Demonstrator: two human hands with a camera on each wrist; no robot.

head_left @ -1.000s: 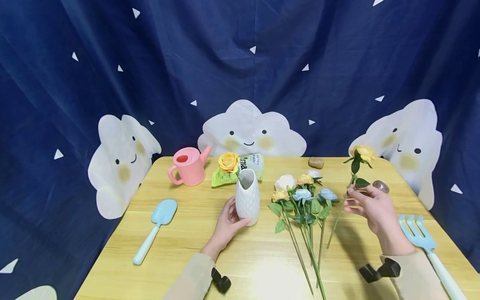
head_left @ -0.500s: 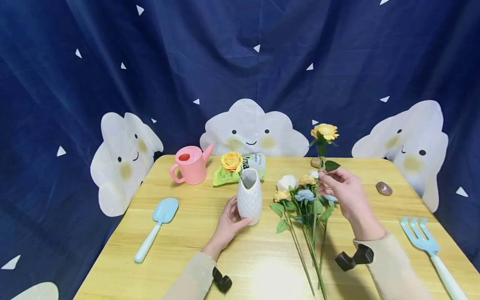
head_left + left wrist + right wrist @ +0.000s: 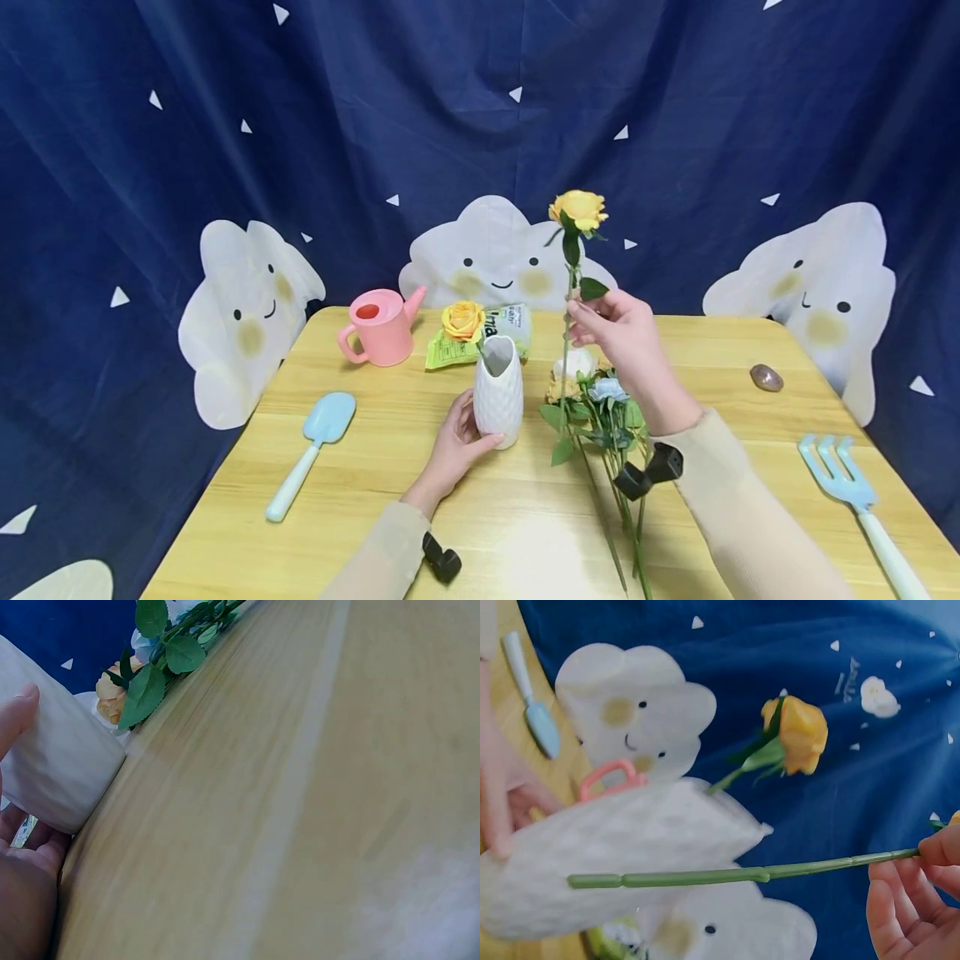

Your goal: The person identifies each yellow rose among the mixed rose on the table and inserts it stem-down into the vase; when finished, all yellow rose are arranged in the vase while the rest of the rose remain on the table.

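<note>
My left hand (image 3: 450, 450) grips the lower part of a white textured vase (image 3: 498, 400), which stands upright on the table. An orange-yellow rose (image 3: 462, 322) leans out of the vase's mouth to the left. In my right hand (image 3: 618, 333) I pinch the stem of a yellow rose (image 3: 579, 210), held upright in the air right of the vase. The right wrist view shows its bare green stem (image 3: 697, 877) in front of the vase, the lower end free. Under my right hand lies a bunch of artificial flowers (image 3: 609, 389), white, yellowish and blue, partly hidden.
A pink watering can (image 3: 381, 329) and a green-and-grey packet (image 3: 450, 352) stand behind the vase. A blue trowel (image 3: 327, 418) lies at left, a blue hand fork (image 3: 843, 475) at right. One brown stone (image 3: 767, 377) rests near the right edge.
My right hand has carried the yellow rose left and upward, from the table's right side to above the bunch. My left hand stays on the vase.
</note>
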